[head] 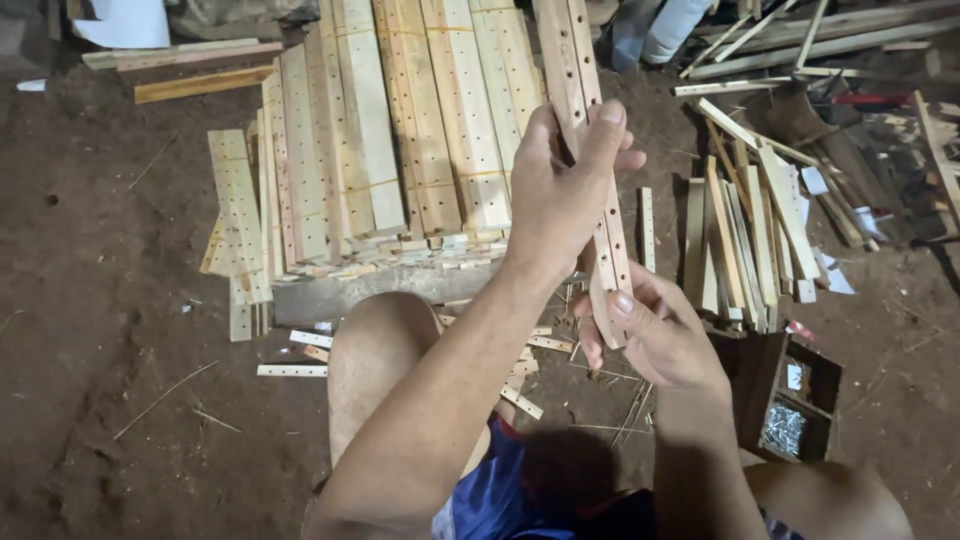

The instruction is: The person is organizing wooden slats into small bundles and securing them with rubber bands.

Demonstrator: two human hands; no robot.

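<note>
A pair of long drilled wooden slats, laid together face to face, is held upright above the knees. The left hand is clamped around the middle of it, and the right hand is closed on the lower end. The wood is judged to be light, stiff and dry, perhaps with splinters on the edges; a hold near the middle and at one end seems steady.

The upper end is cut off by the frame edge, and the middle part is hidden under the fingers. Behind it, stacks of drilled slats lie on the earth floor. A bundle of thin strips stands to the right. The metal pieces in the small wooden box cannot be clearly made out.
</note>
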